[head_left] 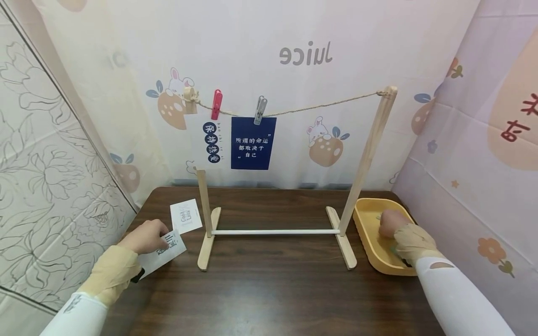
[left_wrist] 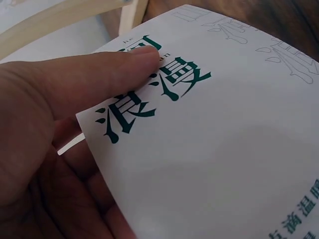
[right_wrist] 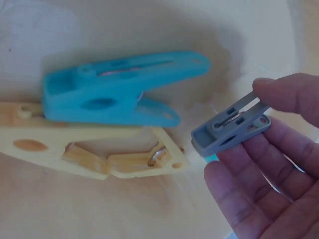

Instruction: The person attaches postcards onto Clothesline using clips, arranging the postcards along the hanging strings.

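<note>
Holding a white card [left_wrist: 199, 149] pinched between thumb and fingers, the left grip [head_left: 144, 237] is narrow; the right grip [head_left: 394, 223] is inside the yellow tray [head_left: 365, 238], and it pinches a small grey clip [right_wrist: 232, 132]. Near this clip lie a blue clip [right_wrist: 119, 89] and a pale yellow clip [right_wrist: 55, 152]. Just beyond the left grip, a "Good Luck" card [head_left: 186, 216] lies flat on the dark brown worktop [head_left: 269, 298]. I would judge the work as about half done: on the rope [head_left: 328, 104], a red clip [head_left: 216, 105] and a second grey clip [head_left: 260, 110] carry a pale card [head_left: 212, 144] and a dark blue card [head_left: 252, 162], side by side, while the held card and the lying one are not yet hung. The rope is tied between two posts of a wooden stand [head_left: 364, 163], which are joined low by a white rod [head_left: 275, 232]. The stand rests on the worktop, with the tray at its right. Behind hangs a pale curtain [head_left: 361, 28], printed with rabbits, fruits and a mirrored word "Juice".
</note>
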`<state>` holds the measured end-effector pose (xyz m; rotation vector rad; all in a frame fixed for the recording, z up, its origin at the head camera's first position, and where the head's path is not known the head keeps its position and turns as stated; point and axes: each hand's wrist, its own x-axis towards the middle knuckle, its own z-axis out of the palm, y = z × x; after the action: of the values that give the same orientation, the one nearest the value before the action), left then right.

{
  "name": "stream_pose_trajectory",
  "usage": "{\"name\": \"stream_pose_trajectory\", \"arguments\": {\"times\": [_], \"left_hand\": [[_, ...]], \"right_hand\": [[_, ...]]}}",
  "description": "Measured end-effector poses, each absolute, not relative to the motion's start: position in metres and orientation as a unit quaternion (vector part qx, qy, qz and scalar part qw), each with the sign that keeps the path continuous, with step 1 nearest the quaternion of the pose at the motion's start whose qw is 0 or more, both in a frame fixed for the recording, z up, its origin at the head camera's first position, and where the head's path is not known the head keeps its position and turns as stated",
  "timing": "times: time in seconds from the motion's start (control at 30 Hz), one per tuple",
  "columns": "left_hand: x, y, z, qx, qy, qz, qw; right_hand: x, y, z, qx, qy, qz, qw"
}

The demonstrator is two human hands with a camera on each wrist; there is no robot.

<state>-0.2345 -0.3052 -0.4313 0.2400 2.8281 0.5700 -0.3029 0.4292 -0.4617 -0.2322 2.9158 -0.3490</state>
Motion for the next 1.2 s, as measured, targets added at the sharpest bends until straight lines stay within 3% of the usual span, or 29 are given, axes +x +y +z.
{"name": "stream_pose_trajectory", "arguments": {"times": [0.2, 0.63, 1.2], "left_hand": [[-0.234, -0.303, -0.422, 0.078, 0.969, 0.211, 0.102], [-0.232, -0.292, -0.395, 0.103, 0.961, 0.255, -0.008], [-0.229, -0.285, -0.383, 0.084, 0.941, 0.326, -0.037]], "right_hand": [[-0.304, 0.435, -0.460, -0.092, 0.982, -0.144, 0.084], [-0.301, 0.420, -0.444, -0.070, 0.975, -0.193, 0.081], [-0.290, 0.412, -0.417, -0.066, 0.970, -0.232, 0.037]]}}
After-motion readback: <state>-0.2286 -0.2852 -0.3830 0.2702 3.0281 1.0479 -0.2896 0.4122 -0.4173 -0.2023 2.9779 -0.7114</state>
